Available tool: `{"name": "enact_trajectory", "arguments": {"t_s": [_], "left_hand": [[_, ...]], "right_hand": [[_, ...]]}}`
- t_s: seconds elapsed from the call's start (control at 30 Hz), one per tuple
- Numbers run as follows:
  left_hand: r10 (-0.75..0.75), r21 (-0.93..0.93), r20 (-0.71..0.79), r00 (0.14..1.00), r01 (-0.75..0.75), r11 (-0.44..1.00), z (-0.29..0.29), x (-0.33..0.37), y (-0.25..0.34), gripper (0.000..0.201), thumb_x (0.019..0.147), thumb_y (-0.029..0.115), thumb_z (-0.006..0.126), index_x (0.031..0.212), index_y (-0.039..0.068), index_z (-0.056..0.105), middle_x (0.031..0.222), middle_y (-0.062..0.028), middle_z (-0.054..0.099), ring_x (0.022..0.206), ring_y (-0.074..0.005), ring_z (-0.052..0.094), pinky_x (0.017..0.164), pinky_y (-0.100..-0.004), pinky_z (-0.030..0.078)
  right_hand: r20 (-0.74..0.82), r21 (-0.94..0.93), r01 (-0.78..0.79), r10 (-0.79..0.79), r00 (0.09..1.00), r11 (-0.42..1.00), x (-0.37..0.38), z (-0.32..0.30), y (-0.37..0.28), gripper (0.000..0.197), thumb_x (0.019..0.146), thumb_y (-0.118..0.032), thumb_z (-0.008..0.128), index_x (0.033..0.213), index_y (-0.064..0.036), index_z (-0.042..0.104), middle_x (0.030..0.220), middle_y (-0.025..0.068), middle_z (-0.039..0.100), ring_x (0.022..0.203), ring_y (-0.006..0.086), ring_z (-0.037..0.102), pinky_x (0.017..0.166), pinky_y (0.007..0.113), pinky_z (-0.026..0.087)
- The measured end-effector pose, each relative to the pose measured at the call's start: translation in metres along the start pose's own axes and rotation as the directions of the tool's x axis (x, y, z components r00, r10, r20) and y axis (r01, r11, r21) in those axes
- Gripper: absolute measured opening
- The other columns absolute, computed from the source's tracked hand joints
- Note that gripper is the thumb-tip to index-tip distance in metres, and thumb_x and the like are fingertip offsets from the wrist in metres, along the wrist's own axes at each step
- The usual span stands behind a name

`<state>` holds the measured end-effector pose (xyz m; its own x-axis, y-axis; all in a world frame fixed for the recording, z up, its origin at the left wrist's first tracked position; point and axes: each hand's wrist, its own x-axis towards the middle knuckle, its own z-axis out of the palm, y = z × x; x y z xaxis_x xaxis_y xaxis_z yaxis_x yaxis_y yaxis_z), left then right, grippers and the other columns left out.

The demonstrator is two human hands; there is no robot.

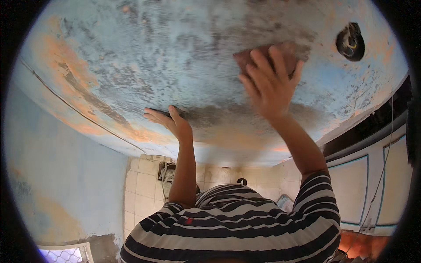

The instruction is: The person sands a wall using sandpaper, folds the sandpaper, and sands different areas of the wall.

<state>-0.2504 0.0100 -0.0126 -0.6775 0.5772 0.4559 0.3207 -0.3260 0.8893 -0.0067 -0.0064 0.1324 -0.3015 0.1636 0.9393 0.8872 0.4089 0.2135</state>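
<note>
A broad wall of patchy light-blue, grey and orange paint [175, 48] fills the upper view. Below it is the wearer's black-and-white striped shirt [228, 215], with both bare forearms reaching from its sleeves to the wall. The right hand [269, 90], fingers spread, holds a flat, dark reddish-brown sheet [287, 57] against the wall; the sheet's longer side appears to run left to right. The left hand [176, 126] is lower and well to the left, so the right is clearly nearer the sheet. A dark edge shows by the left fingertips; I cannot tell whether that hand grips something or just rests there. Right of the sheet, apart from it, is a round black hole with loose wires [350, 42].
</note>
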Motion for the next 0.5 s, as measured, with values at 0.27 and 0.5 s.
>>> {"name": "enact_trajectory", "arguments": {"t_s": [0.27, 0.5], "left_hand": [[0.153, 0.131, -0.015, 0.988, -0.150, 0.980, -0.057, 0.093, -0.006, 0.082, 0.103, 0.029, 0.051, 0.164, 0.006, 0.002, 0.167, -0.0300, -0.012, 0.156, -0.0450, -0.007, 0.125, -0.0564, 0.004], [0.293, 0.170, -0.012, 0.956, -0.287, 0.943, -0.093, 0.147, -0.047, 0.095, 0.098, 0.054, 0.057, 0.164, 0.006, 0.010, 0.169, -0.0283, -0.007, 0.155, -0.0493, -0.007, 0.118, -0.0687, 0.002]], "right_hand": [[0.094, 0.089, 0.588, -0.594, 0.799, 0.804, 0.105, 0.039, -0.053, 0.033, 0.086, -0.035, 0.078, 0.116, -0.0230, 0.069, 0.149, 0.0047, 0.057, 0.136, 0.0326, 0.052, 0.114, 0.052, 0.034], [0.194, -0.090, 0.411, -0.389, 0.900, 0.907, 0.137, 0.062, -0.125, 0.063, 0.082, -0.057, 0.074, 0.139, -0.0323, 0.064, 0.159, 0.0058, 0.045, 0.144, 0.0337, 0.043, 0.112, 0.060, 0.033]]}}
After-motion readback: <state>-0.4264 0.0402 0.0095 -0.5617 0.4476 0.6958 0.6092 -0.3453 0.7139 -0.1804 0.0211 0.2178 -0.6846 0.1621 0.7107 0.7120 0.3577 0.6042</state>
